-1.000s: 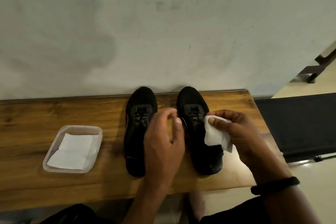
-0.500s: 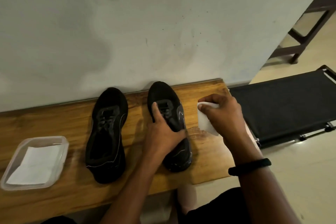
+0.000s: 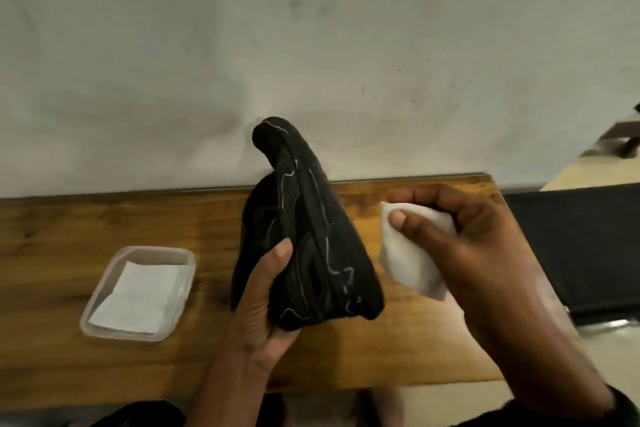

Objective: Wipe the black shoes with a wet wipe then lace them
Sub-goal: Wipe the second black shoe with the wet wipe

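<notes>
Head view: at lower left, a clear plastic container on the wooden tabletop holds a folded white sheet. At centre, the left hand grips the lower end of a black shoe, lifted with its sole facing the camera. At right, the right hand pinches a crumpled white wet wipe just beside the shoe.

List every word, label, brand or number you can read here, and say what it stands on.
No text can be read anywhere.
The black shoe shows only thin pale lines, no letters or logo.
The wet wipe, the plastic container and the sheet inside it are blank.
</notes>
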